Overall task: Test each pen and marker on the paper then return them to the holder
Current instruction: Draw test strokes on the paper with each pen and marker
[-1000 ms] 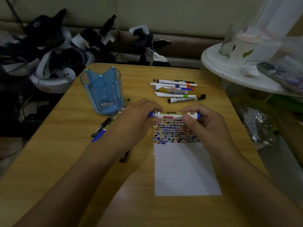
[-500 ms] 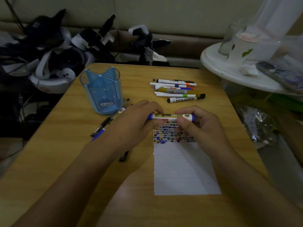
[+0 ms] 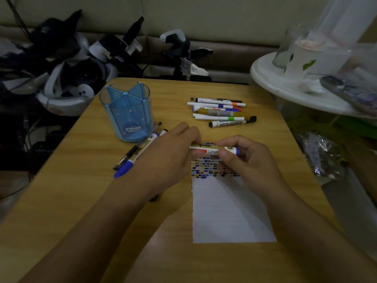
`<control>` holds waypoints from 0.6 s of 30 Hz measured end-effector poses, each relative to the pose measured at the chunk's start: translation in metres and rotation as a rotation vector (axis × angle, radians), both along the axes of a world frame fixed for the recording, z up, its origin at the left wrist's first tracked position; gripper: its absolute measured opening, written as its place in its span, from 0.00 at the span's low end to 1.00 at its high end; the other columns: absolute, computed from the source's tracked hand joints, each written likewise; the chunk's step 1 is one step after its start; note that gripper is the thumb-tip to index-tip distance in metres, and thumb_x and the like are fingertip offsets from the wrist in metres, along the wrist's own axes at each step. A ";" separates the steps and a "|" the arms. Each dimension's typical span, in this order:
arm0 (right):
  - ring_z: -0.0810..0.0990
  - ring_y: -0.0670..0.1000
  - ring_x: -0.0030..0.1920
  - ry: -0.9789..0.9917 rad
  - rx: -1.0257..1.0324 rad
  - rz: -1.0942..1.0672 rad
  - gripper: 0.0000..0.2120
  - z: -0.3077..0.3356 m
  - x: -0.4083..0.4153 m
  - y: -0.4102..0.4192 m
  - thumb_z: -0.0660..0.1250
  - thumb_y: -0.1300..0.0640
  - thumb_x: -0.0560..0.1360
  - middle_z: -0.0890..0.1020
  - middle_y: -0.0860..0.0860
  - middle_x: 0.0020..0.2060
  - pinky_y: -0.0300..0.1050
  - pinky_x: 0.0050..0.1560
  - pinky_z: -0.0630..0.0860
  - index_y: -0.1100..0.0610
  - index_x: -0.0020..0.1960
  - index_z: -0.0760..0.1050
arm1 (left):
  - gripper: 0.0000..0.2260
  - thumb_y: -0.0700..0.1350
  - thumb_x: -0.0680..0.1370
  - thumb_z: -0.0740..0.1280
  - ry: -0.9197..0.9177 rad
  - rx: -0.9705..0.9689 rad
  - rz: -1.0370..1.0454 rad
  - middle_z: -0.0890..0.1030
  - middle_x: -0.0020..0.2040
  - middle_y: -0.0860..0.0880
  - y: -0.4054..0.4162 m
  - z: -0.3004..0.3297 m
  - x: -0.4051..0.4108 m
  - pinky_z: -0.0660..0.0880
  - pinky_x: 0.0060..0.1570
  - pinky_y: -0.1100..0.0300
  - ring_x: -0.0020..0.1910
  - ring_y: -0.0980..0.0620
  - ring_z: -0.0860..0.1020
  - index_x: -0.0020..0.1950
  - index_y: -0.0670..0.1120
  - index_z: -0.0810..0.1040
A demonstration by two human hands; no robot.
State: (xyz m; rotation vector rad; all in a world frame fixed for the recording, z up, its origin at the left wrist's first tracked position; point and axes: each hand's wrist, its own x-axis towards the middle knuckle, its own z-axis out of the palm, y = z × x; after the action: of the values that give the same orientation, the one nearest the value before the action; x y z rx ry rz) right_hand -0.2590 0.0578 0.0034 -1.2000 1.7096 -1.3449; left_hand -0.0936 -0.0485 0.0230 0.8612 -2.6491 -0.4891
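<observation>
Both hands grip one white, blue-capped marker.

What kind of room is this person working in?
Probably a home or small workroom, not an office: a wooden table stands before a couch-like cushioned back, headsets and camera gear are heaped beside it, and a white round side table holds cups.

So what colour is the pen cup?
Blue and see-through, the pen cup shows best in the head view.

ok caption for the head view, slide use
Both hands hold a marker over the paper.
</observation>
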 end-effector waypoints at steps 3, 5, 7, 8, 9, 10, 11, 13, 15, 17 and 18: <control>0.86 0.46 0.41 0.006 0.000 0.004 0.05 -0.002 0.001 0.000 0.69 0.56 0.77 0.86 0.48 0.44 0.39 0.38 0.82 0.47 0.50 0.80 | 0.08 0.48 0.79 0.67 -0.006 -0.024 -0.001 0.66 0.52 0.57 0.000 -0.002 0.000 0.75 0.45 0.54 0.48 0.54 0.71 0.52 0.56 0.68; 0.86 0.46 0.42 0.015 0.002 0.005 0.05 -0.003 0.001 0.000 0.69 0.57 0.77 0.86 0.47 0.41 0.39 0.39 0.82 0.47 0.50 0.80 | 0.09 0.47 0.79 0.68 -0.028 -0.058 -0.001 0.67 0.54 0.56 -0.001 -0.005 0.000 0.75 0.46 0.52 0.48 0.52 0.71 0.55 0.54 0.70; 0.85 0.46 0.40 0.022 -0.002 0.012 0.06 -0.004 0.001 0.001 0.68 0.58 0.78 0.86 0.46 0.40 0.37 0.38 0.81 0.47 0.50 0.80 | 0.11 0.47 0.78 0.69 -0.047 -0.078 0.002 0.68 0.56 0.55 -0.002 -0.007 0.000 0.76 0.47 0.50 0.49 0.51 0.72 0.55 0.55 0.70; 0.85 0.46 0.39 0.024 -0.001 0.015 0.06 -0.005 0.001 0.001 0.68 0.58 0.78 0.86 0.46 0.39 0.37 0.37 0.80 0.48 0.50 0.80 | 0.12 0.47 0.78 0.70 -0.057 -0.077 0.007 0.68 0.57 0.55 -0.002 -0.008 0.000 0.76 0.47 0.50 0.50 0.51 0.72 0.56 0.55 0.70; 0.85 0.46 0.39 0.029 0.002 0.015 0.05 -0.006 0.002 0.001 0.68 0.58 0.78 0.86 0.46 0.39 0.36 0.37 0.80 0.48 0.50 0.80 | 0.12 0.47 0.78 0.70 -0.068 -0.072 0.014 0.68 0.57 0.55 -0.001 -0.008 0.001 0.76 0.47 0.52 0.50 0.51 0.72 0.57 0.55 0.70; 0.85 0.46 0.39 0.036 0.006 0.013 0.05 -0.007 0.003 0.001 0.68 0.57 0.78 0.86 0.46 0.39 0.36 0.37 0.80 0.48 0.49 0.80 | 0.12 0.47 0.78 0.69 -0.075 -0.071 0.018 0.67 0.58 0.55 -0.001 -0.008 0.001 0.76 0.47 0.53 0.51 0.52 0.72 0.58 0.55 0.70; 0.85 0.47 0.39 0.042 0.009 0.011 0.05 -0.007 0.003 0.000 0.68 0.57 0.78 0.86 0.45 0.40 0.35 0.37 0.80 0.47 0.49 0.80 | 0.12 0.47 0.78 0.69 -0.078 -0.074 0.020 0.67 0.58 0.55 0.000 -0.008 0.001 0.75 0.46 0.55 0.51 0.53 0.72 0.58 0.54 0.70; 0.85 0.48 0.39 0.053 0.002 0.008 0.05 -0.005 0.002 -0.001 0.67 0.56 0.79 0.86 0.47 0.40 0.37 0.37 0.81 0.47 0.49 0.80 | 0.10 0.47 0.79 0.68 -0.042 -0.069 0.006 0.66 0.56 0.56 0.001 -0.006 0.001 0.73 0.45 0.57 0.49 0.55 0.70 0.58 0.53 0.71; 0.85 0.49 0.38 0.068 -0.004 0.014 0.04 -0.002 0.001 -0.003 0.67 0.55 0.79 0.86 0.49 0.39 0.41 0.37 0.82 0.47 0.49 0.80 | 0.07 0.49 0.80 0.65 0.035 -0.040 -0.007 0.67 0.53 0.56 0.002 -0.002 0.004 0.75 0.46 0.55 0.48 0.55 0.71 0.57 0.53 0.73; 0.85 0.49 0.39 0.095 -0.002 0.027 0.04 0.001 0.000 -0.005 0.66 0.54 0.79 0.85 0.49 0.38 0.45 0.37 0.83 0.47 0.50 0.79 | 0.08 0.53 0.80 0.64 0.043 -0.023 -0.008 0.69 0.53 0.56 0.001 0.003 0.009 0.76 0.47 0.54 0.48 0.55 0.72 0.57 0.53 0.75; 0.85 0.49 0.40 0.111 0.002 0.039 0.04 0.001 0.000 -0.006 0.66 0.54 0.79 0.85 0.48 0.39 0.45 0.37 0.84 0.46 0.50 0.79 | 0.09 0.54 0.79 0.65 0.025 -0.028 -0.009 0.70 0.52 0.56 0.000 0.004 0.011 0.76 0.47 0.54 0.47 0.55 0.72 0.57 0.54 0.76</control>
State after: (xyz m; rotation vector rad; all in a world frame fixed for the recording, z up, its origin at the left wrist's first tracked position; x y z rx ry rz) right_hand -0.2589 0.0516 0.0041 -1.3220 1.7545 -1.2743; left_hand -0.0824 -0.0486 0.0273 0.8304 -2.6314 -0.4612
